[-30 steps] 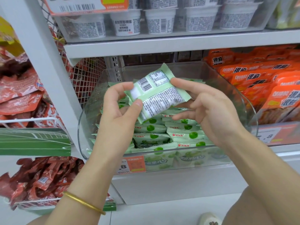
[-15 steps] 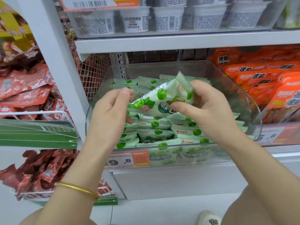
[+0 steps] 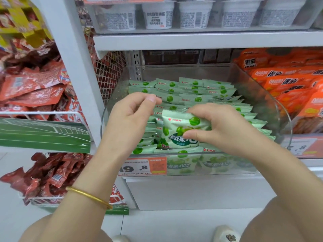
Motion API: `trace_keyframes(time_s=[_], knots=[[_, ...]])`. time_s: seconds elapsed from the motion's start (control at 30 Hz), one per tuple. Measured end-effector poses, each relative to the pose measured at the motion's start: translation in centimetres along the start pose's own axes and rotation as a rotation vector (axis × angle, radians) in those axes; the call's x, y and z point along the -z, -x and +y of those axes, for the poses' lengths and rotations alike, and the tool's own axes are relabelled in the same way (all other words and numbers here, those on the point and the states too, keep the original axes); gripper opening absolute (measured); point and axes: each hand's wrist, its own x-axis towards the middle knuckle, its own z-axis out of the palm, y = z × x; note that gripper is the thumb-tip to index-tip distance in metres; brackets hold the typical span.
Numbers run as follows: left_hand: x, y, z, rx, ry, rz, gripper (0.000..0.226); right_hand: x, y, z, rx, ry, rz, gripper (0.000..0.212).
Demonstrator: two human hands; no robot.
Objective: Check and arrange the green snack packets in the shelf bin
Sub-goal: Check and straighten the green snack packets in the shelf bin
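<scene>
Green snack packet: head view; held front face up, printed with green fruit and white lettering, low over the front rows of the bin, tilted slightly.
Right hand: clamped on the green snack packet; thumb pressed on its printed face, fingers curled over its top right edge.
Left hand: just left of the held packet, not gripping it; thumb and fingertips drawn close together above the packets, nothing visibly held.
Stocked packets: same green kind, standing in overlapping rows from the back of the bin to the front; several more show through the front wall.
Shelf bin: clear plastic, rounded front corners, set on the middle shelf.
Price tag: white and orange, fixed to the bin's front left; digits "9.8" readable, leading digit partly cut.
Bracelet: thin gold band on the left wrist.
White cups: row on the shelf above the bin, barcodes facing out.
Orange packets: stacked in the neighbouring compartment, right of the bin.
Red packets: piled in wire baskets to the left of the shelf upright.
</scene>
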Motion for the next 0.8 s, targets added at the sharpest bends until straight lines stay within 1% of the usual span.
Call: trace_keyframes(time_s=[0.07,0.13,0.2,0.27,0.3,0.33,0.47,0.63,0.73,0.8], knots=[[-0.1,0.1,-0.1,-0.009,0.006,-0.04,0.021,-0.9,-0.4,-0.3,0.044,0.094,-0.061,0.043],[-0.3,0.1,-0.3,-0.016,-0.04,-0.097,0.019,-1.4,-0.6,-0.5,0.06,0.124,-0.11,0.039],[-0.3,0.1,-0.7,-0.038,-0.153,-0.134,0.018,-0.8,-0.6,-0.4,0.027,0.042,-0.054,0.041],[-0.2,0.0,-1.1,-0.068,-0.248,-0.148,0.017,-0.2,-0.3,0.0,0.022,-0.026,0.039,0.03],[-0.2,0.0,-1.2,-0.077,-0.284,-0.16,0.017,-0.2,-0.2,0.2,0.027,-0.025,0.047,0.023],[-0.2,0.0,-1.2,-0.081,-0.327,-0.179,0.015,-0.4,-0.1,0.2,0.039,-0.004,0.034,0.019],[-0.4,0.3,-1.5,-0.11,-0.558,-0.29,0.016,-1.8,-0.5,-0.2,0.071,0.166,-0.071,0.016],[-0.2,0.1,-1.5,-0.129,-0.591,-0.308,0.017,-0.9,-0.1,0.2,0.079,0.166,-0.054,0.011],[-0.4,0.2,-1.7,-0.136,-0.644,-0.353,0.018,-1.1,-0.3,-0.2,0.07,0.227,-0.126,0.01],[-0.5,0.2,-1.7,-0.136,-0.629,-0.349,0.019,-0.9,-0.4,-0.1,0.046,0.207,-0.172,0.012]])
